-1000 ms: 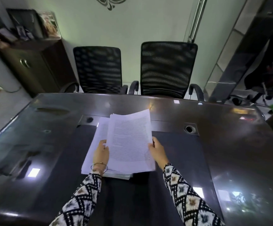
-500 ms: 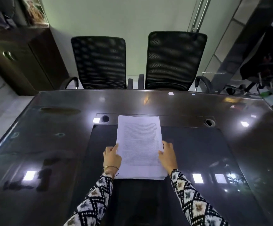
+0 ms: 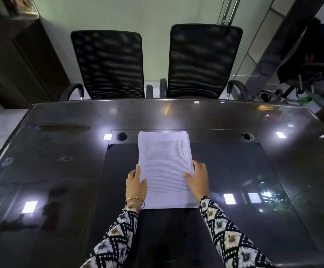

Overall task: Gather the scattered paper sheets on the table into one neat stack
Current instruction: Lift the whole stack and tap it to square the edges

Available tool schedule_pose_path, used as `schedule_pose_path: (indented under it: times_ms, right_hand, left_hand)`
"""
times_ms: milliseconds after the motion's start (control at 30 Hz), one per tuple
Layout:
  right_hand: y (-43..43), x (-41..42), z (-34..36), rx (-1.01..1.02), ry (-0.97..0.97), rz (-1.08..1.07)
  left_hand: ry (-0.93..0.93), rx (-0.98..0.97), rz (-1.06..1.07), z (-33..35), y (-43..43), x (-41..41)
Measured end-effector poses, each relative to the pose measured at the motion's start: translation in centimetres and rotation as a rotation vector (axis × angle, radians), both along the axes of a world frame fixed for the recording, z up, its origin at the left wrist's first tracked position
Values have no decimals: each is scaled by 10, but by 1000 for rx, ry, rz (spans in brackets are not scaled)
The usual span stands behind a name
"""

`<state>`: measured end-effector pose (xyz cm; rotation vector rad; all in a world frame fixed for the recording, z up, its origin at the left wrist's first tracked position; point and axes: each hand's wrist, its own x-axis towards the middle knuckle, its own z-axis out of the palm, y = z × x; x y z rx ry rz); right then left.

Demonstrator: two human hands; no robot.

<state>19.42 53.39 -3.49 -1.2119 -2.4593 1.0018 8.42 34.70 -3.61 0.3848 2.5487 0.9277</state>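
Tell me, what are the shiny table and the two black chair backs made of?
Table: probably dark glass or lacquered top, glossy; it mirrors the lights. Left chair back and right chair back: black mesh, likely fabric, matte; fine weave shows.

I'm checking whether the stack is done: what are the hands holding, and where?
The paper stack, flat on the table: the left hand presses its left long edge, the right hand its right, near the near end, thumbs on top.
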Motion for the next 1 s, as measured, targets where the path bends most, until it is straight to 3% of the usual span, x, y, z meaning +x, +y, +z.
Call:
schedule_pose_path:
  times_ms: [300,567,1000]
  right_hand:
    - [-10,-6,0,248,-142,44]
    - [-4,-9,6,65,-89,-31]
    - [-8,-9,8,406,-134,98]
  left_hand:
    - [181,-72,-60,-1,-2,11]
    - [227,-103,-97,-5,1,11]
    - [196,-134,-122,-1,1,18]
